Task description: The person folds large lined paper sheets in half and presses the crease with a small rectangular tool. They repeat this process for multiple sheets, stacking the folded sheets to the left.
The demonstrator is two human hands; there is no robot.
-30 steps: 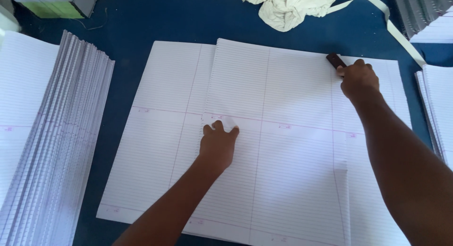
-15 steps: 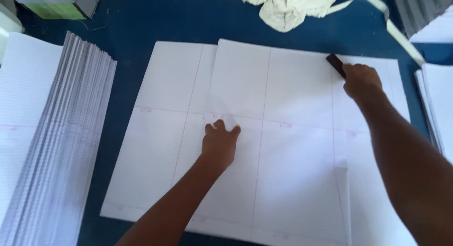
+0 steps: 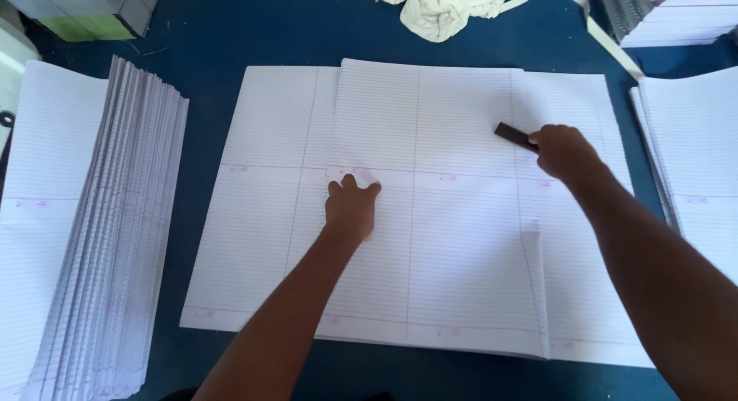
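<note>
Left hand flat, grip apart, on ruled sheets; right hand grip clamped on dark brown bar.

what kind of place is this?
Likely a bindery or print-finishing bench: stacks of ruled sheets at the sides, a large folded ruled sheet on a blue table, and the right hand pressing a dark creasing tool.
</note>
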